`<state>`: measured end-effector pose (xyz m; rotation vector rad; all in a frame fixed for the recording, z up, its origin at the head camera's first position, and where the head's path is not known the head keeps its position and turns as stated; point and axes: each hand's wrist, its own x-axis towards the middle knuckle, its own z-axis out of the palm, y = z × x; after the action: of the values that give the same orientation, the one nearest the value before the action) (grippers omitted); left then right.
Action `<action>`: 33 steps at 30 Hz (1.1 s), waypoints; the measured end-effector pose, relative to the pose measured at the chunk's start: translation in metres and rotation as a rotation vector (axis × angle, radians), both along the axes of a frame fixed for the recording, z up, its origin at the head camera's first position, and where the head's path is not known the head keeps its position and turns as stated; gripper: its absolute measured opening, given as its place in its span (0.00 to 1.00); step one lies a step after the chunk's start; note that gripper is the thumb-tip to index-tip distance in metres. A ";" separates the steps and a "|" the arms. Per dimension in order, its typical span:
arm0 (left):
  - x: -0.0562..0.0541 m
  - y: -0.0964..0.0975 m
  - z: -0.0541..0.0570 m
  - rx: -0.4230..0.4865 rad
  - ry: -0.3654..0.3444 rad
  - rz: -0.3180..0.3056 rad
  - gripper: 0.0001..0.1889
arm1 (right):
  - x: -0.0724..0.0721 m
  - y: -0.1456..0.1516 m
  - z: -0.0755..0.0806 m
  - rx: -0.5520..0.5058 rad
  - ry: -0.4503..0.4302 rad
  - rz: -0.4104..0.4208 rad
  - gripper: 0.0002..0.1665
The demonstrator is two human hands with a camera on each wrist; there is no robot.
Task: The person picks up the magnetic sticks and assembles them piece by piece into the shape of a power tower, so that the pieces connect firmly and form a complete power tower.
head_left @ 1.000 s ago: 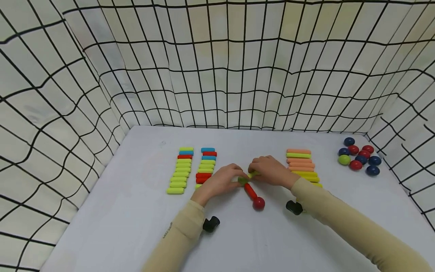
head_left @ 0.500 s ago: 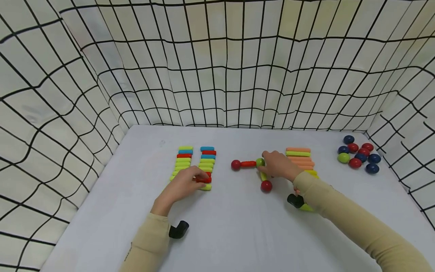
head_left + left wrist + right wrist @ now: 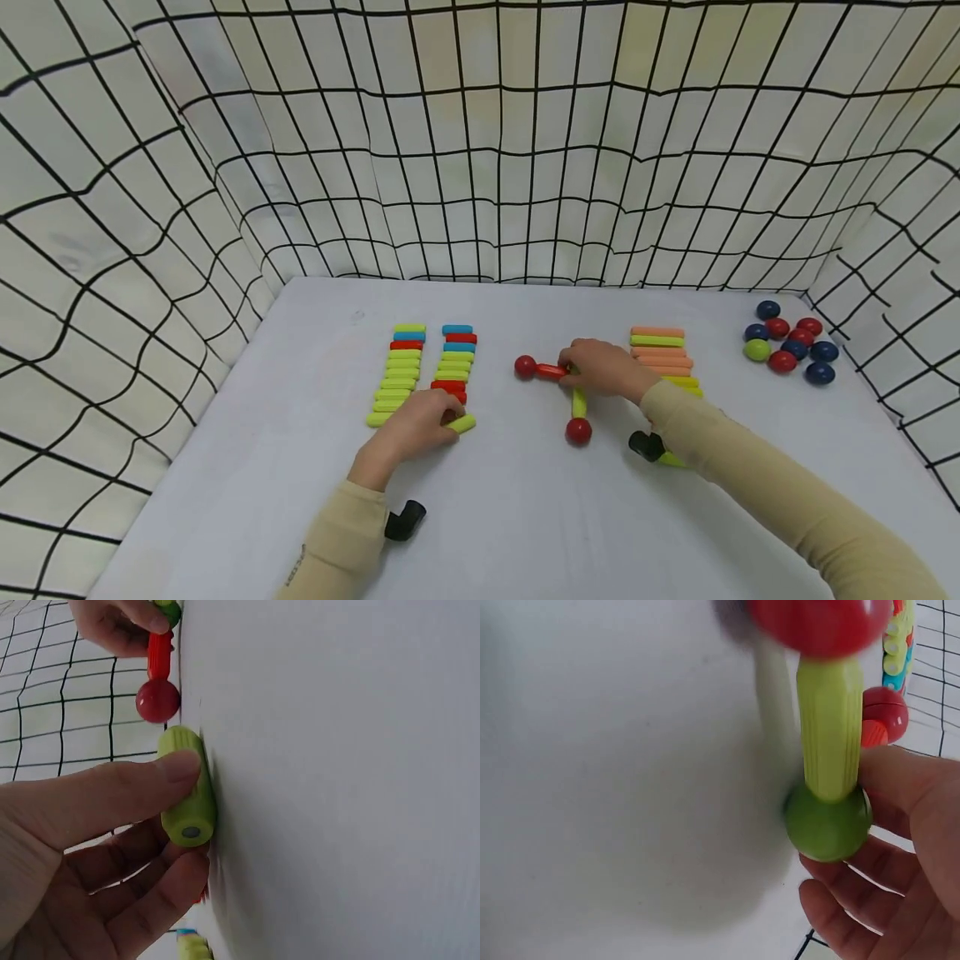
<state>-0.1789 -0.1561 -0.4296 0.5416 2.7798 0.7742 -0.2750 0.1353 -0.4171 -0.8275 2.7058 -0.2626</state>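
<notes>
My left hand (image 3: 418, 423) pinches a short yellow-green rod (image 3: 186, 802) between thumb and fingers, just by the front end of the rod columns. The rod's near end shows a grey metal dot. In the middle of the table my right hand (image 3: 606, 369) grips an L-shaped piece at its corner, a green ball (image 3: 826, 825). From that ball a red rod (image 3: 550, 372) runs left to a red ball (image 3: 525, 367). A yellow-green rod (image 3: 831, 731) runs from it toward the front edge and ends in another red ball (image 3: 578, 431). Fingers hide most of the green ball in the head view.
Two columns of short coloured rods (image 3: 403, 363) lie at the left. Longer orange and yellow rods (image 3: 663, 362) lie behind the right forearm. Several loose balls (image 3: 801, 337) sit at the far right. Black netting (image 3: 517, 179) rises around the white table (image 3: 510, 517).
My left hand has left the joined piece, reached the rod columns and drawn a yellow-green rod slightly off. The right hand has turned the piece, then shifted it slightly left.
</notes>
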 end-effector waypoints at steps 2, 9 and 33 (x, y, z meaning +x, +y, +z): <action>0.001 0.011 0.000 0.011 0.007 0.022 0.10 | 0.003 -0.001 0.000 -0.006 -0.022 0.000 0.15; -0.010 0.050 -0.002 0.139 0.020 0.154 0.14 | 0.016 -0.006 -0.004 -0.074 -0.116 -0.007 0.13; -0.019 0.045 0.006 0.250 0.121 0.159 0.10 | 0.006 0.004 0.000 -0.066 -0.032 -0.154 0.14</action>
<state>-0.1979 -0.1112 -0.4239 0.4236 2.8816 1.1721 -0.2688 0.1394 -0.4174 -0.6272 2.7474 -0.3980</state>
